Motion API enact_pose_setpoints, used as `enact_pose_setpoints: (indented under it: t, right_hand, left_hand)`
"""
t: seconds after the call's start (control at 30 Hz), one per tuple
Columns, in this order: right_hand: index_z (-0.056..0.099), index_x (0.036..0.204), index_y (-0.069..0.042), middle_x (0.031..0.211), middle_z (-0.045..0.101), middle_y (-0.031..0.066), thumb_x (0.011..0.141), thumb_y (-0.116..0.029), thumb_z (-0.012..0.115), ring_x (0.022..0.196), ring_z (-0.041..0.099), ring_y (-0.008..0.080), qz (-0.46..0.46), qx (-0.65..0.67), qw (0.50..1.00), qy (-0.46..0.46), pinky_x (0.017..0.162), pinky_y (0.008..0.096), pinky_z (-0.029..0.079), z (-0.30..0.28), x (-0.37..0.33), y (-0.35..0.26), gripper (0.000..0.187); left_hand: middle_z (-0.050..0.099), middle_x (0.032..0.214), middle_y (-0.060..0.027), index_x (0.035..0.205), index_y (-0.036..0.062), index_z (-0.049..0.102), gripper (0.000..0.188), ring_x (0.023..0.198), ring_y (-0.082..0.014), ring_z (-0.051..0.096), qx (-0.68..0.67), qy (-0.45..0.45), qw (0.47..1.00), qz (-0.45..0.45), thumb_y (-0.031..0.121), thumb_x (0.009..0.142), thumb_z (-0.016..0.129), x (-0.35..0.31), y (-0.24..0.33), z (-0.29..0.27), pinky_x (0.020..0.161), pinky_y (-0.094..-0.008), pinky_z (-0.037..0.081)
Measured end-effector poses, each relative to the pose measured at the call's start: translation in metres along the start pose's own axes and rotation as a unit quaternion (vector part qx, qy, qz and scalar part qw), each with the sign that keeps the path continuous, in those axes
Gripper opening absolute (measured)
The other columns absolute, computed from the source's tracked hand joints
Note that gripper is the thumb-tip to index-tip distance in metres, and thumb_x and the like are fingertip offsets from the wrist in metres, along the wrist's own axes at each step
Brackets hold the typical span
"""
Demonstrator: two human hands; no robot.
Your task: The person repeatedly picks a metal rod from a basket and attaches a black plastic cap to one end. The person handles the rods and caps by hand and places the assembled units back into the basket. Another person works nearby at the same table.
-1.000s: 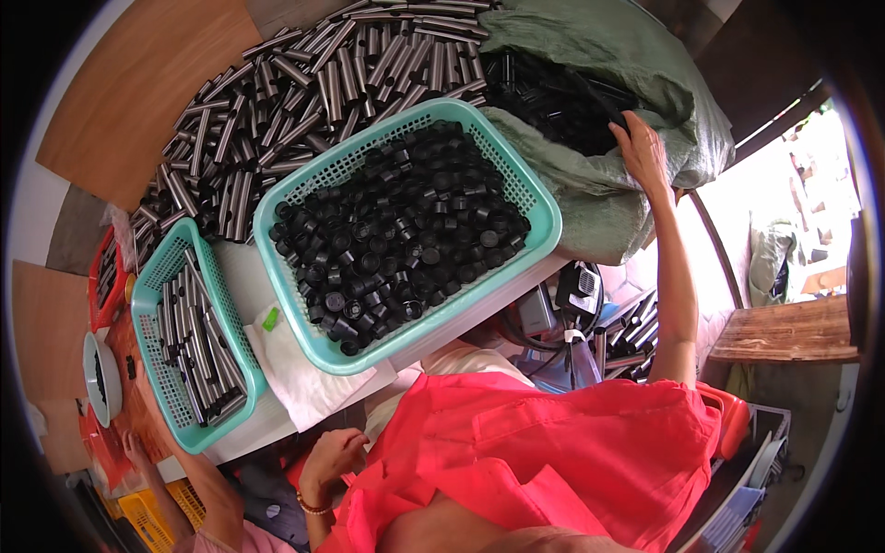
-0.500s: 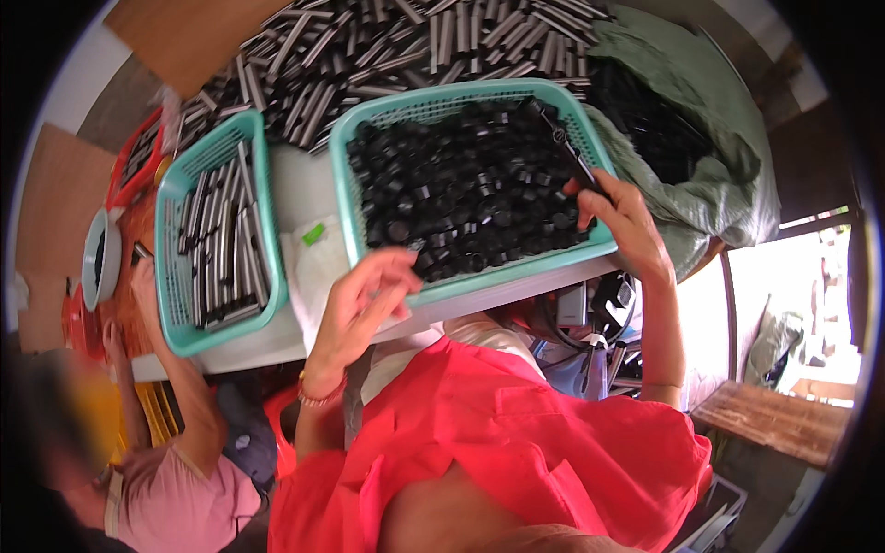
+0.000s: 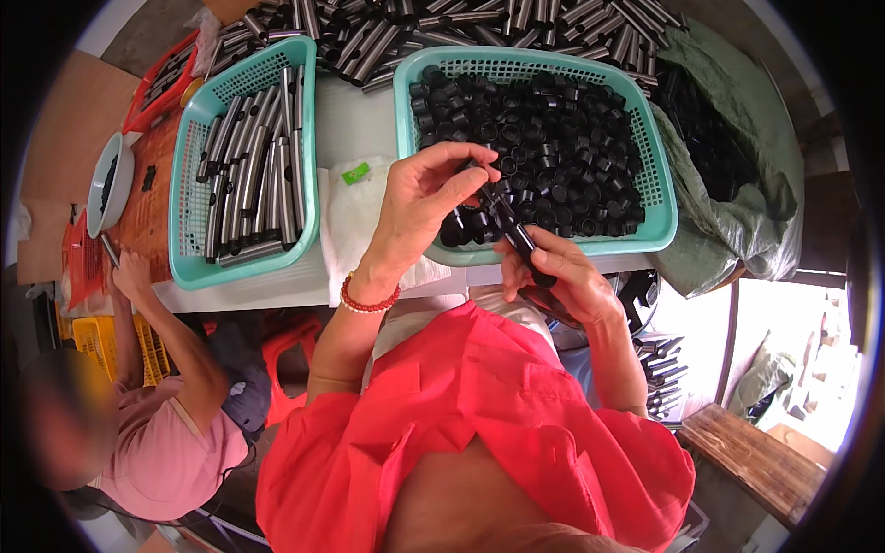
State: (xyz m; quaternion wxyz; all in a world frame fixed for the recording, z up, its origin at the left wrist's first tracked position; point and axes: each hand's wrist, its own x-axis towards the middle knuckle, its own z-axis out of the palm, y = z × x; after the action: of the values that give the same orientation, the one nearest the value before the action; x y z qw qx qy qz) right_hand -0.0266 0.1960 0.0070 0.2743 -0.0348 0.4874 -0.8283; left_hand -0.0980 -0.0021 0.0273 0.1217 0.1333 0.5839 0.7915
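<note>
In my right hand (image 3: 567, 272) is a slim black rod-shaped piece (image 3: 519, 241) with a rounded near end, held slanting over the front rim of a green basket (image 3: 544, 247). My left hand (image 3: 415, 198) pinches thumb and forefinger together at the rod's far end. Something small and dark shows between those fingertips, mostly hidden. Many short black caps (image 3: 562, 175) fill the basket behind my hands. To the left, a second green basket (image 3: 310, 166) holds shiny metal tubes (image 3: 253, 166) with dark holes.
More metal tubes (image 3: 461, 23) pile along the back. A green sack (image 3: 728, 101) of black parts stands right. A white cloth (image 3: 346, 226) with a green scrap (image 3: 356, 173) lies between the baskets. At left, a co-worker's hands (image 3: 132, 275) work near a white bowl (image 3: 112, 184).
My right hand has come from the basket's right side toward me with the black rod. My left hand has moved up and right, closing its fingers at the rod's far end. The view has shifted.
</note>
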Motion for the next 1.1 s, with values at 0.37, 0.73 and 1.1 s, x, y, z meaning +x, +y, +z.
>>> enact_pose_setpoints:
  t: [0.37, 0.73, 1.1]
  right_hand:
    - [0.048, 0.111, 0.003, 0.072, 0.051, 0.0026, 0.094, -0.035, 0.044, 0.054, 0.044, 0.0096, -0.005, -0.251, 0.964, 0.083, 0.053, 0.0243, 0.038, 0.029, 0.008, -0.028, 0.042]
    - [0.05, 0.098, 0.0, 0.063, 0.046, 0.002, 0.093, -0.041, 0.045, 0.042, 0.04, 0.0073, -0.037, -0.091, 0.985, 0.144, 0.039, 0.0212, 0.033, -0.003, -0.011, -0.017, 0.041]
    - [0.053, 0.111, 0.005, 0.064, 0.051, 0.0017, 0.095, -0.031, 0.044, 0.048, 0.045, 0.0067, -0.034, -0.118, 0.983, 0.139, 0.045, 0.0202, 0.034, -0.01, -0.017, -0.016, 0.041]
  left_hand:
    - [0.063, 0.098, -0.0052, 0.113, 0.0035, 0.06, 0.038, 0.081, -0.0082, 0.058, 0.202, -0.046, 0.978, 0.039, 0.006, 0.077, 0.07, -0.001, 0.032, 0.013, 0.067, -0.0198, 0.049]
    - [0.068, 0.082, -0.0151, 0.095, 0.001, 0.066, 0.033, 0.079, -0.0294, 0.066, 0.599, 0.061, 0.793, 0.092, 0.03, 0.078, 0.066, 0.194, 0.036, -0.112, 0.071, -0.0362, 0.051]
    - [0.058, 0.104, -0.0135, 0.093, 0.0048, 0.064, 0.02, 0.104, -0.0307, 0.052, 0.789, 0.05, 0.607, 0.076, 0.014, 0.076, 0.067, 0.312, -0.067, -0.09, 0.087, -0.047, 0.044]
